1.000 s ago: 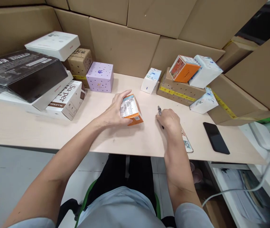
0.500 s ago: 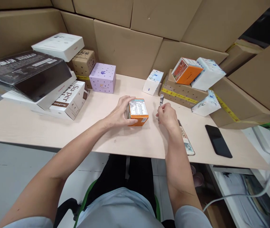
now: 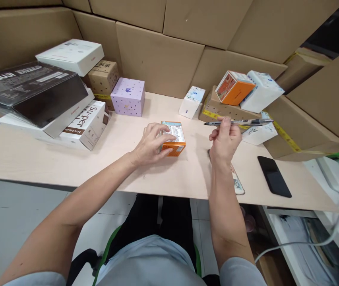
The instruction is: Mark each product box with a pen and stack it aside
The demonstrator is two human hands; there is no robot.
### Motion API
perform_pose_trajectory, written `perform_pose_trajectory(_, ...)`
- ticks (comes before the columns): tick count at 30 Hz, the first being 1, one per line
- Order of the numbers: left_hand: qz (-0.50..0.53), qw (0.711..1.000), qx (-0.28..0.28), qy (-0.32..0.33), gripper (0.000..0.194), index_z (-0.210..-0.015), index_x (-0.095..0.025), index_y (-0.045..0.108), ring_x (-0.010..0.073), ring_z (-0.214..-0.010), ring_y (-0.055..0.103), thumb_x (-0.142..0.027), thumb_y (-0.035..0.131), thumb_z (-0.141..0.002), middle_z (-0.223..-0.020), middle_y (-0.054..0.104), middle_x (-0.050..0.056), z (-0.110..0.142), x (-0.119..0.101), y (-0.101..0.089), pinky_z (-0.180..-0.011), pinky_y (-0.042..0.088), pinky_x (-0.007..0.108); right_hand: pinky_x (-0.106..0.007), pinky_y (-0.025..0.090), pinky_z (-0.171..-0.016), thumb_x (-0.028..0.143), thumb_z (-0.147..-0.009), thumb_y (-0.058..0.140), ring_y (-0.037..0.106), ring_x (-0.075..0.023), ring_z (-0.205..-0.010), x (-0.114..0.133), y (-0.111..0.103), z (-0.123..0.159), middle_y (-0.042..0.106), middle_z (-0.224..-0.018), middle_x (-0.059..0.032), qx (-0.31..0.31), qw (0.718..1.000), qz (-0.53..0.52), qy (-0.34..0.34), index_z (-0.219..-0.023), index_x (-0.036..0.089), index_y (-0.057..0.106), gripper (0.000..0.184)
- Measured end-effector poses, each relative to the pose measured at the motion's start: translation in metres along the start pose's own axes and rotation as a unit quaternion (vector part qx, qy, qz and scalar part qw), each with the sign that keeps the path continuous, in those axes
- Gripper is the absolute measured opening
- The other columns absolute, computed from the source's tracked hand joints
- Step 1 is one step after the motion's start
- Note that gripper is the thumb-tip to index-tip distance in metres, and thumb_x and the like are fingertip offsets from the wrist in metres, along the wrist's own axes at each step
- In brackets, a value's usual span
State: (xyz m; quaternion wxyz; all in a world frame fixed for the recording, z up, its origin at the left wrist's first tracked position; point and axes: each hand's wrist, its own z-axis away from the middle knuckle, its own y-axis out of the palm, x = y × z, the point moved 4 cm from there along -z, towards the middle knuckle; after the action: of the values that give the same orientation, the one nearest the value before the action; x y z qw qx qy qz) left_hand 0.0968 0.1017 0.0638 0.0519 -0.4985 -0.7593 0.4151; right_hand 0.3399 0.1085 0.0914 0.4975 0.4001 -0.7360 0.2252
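Observation:
A small orange box (image 3: 175, 142) with a printed white label on top rests on the pale wooden table (image 3: 38, 159). My left hand (image 3: 151, 143) lies on its left side, fingers curled over its top. My right hand (image 3: 224, 140) is raised just right of the box and pinches a pen (image 3: 237, 122), which lies level with its tip pointing left. Under my right wrist sits a flat printed card (image 3: 235, 179).
Stacked black and white boxes (image 3: 38, 95), a brown carton and a lilac dotted box (image 3: 127, 96) stand at the left. An orange box (image 3: 233, 87), white boxes and a taped carton stand at the back right. A black phone (image 3: 274, 175) lies right. Cardboard walls surround the table.
My left hand turned the orange box flat, label up, and set it square. My right hand lifted off the table and swung the pen from upright to level, tip pointing left.

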Motion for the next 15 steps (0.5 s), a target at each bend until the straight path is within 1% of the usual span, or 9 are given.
perform_pose_trajectory(1,-0.012,1.0,-0.007,0.015,0.026,-0.117,-0.027,0.069,0.0302,-0.116,0.054,-0.039,0.065,-0.094,-0.123,0.065,0.012,0.0,-0.004,0.001,-0.105,0.042,0.054,-0.023,0.041,-0.047,0.067,-0.096,0.05,0.051,-0.0097,-0.05,0.002,0.002,0.002,0.05,-0.066,0.0056,0.005,1.0,-0.008,-0.002,-0.096,0.024,0.059,0.044)
perform_pose_trajectory(2,-0.02,0.999,-0.012,0.025,0.023,-0.114,-0.027,0.07,0.0291,-0.113,0.056,-0.038,0.062,-0.095,-0.118,0.067,0.011,0.0,-0.007,0.002,-0.102,0.043,0.052,-0.024,0.043,-0.048,0.067,-0.097,0.048,0.052,-0.0101,-0.051,0.004,0.005,0.005,0.052,-0.066,0.0053,0.02,1.0,-0.022,-0.002,-0.099,0.025,0.058,0.043)
perform_pose_trajectory(5,-0.027,0.999,-0.005,0.024,0.02,-0.109,-0.027,0.072,0.0272,-0.109,0.058,-0.036,0.058,-0.099,-0.112,0.072,0.009,-0.001,-0.013,0.007,-0.098,0.044,0.049,-0.027,0.054,-0.062,0.064,-0.095,0.052,0.063,-0.0123,-0.064,0.011,0.02,0.015,0.064,-0.079,0.0014,0.097,0.994,-0.045,-0.005,-0.105,0.026,0.053,0.039)
perform_pose_trajectory(7,-0.027,0.999,-0.001,0.022,0.02,-0.108,-0.028,0.073,0.0264,-0.108,0.059,-0.036,0.057,-0.099,-0.111,0.073,0.008,-0.001,-0.015,0.009,-0.096,0.045,0.048,-0.029,0.057,-0.069,0.062,-0.092,0.058,0.067,-0.0136,-0.071,0.017,0.031,0.024,0.067,-0.083,0.0008,0.147,0.988,-0.036,-0.014,-0.107,0.028,0.05,0.038)
perform_pose_trajectory(9,-0.03,0.999,-0.006,0.025,0.019,-0.107,-0.027,0.073,0.0257,-0.107,0.061,-0.037,0.057,-0.1,-0.11,0.075,0.007,-0.001,-0.016,0.01,-0.095,0.046,0.047,-0.029,0.056,-0.068,0.061,-0.092,0.059,0.067,-0.0133,-0.069,0.02,0.04,0.034,0.067,-0.081,0.002,0.184,0.982,-0.03,-0.019,-0.104,0.029,0.047,0.036)
perform_pose_trajectory(12,-0.025,0.999,-0.021,0.022,0.018,-0.103,-0.028,0.074,0.0248,-0.106,0.063,-0.035,0.058,-0.101,-0.108,0.076,0.006,-0.001,-0.016,0.01,-0.094,0.046,0.047,-0.026,0.053,-0.06,0.059,-0.093,0.057,0.062,-0.0115,-0.058,0.02,0.05,0.045,0.065,-0.074,0.0041,0.214,0.976,-0.031,-0.017,-0.095,0.029,0.043,0.033)
perform_pose_trajectory(15,-0.014,0.999,-0.024,0.016,0.019,-0.102,-0.028,0.075,0.0246,-0.107,0.064,-0.033,0.056,-0.101,-0.108,0.077,0.006,-0.001,-0.015,0.01,-0.095,0.046,0.047,-0.025,0.049,-0.056,0.06,-0.094,0.054,0.059,-0.0102,-0.056,0.015,0.056,0.049,0.063,-0.072,0.0039,0.232,0.973,-0.014,-0.001,-0.091,0.027,0.046,0.033)
